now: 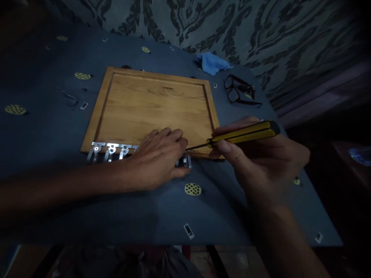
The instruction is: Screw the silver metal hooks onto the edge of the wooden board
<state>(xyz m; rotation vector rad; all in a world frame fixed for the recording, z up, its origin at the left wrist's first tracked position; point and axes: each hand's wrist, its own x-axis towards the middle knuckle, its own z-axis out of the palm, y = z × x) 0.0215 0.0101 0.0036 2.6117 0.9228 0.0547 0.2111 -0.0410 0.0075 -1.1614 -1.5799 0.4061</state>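
Observation:
A wooden board (153,106) with a raised rim lies on the blue table. Along its near edge runs a metal hook rail (111,150) with several hooks. My left hand (159,158) rests palm down on the right part of that rail, fingers together and pressing it against the board. My right hand (255,154) grips a screwdriver (243,134) with a yellow and black handle. The thin shaft points left, and its tip meets the rail just beside my left fingertips.
Black-framed glasses (239,92) and a crumpled blue cloth (211,63) lie past the board's far right corner. A bent wire (69,96) lies left of the board. The blue tablecloth (52,131) carries yellow dotted patches. The table's near edge is close to my arms.

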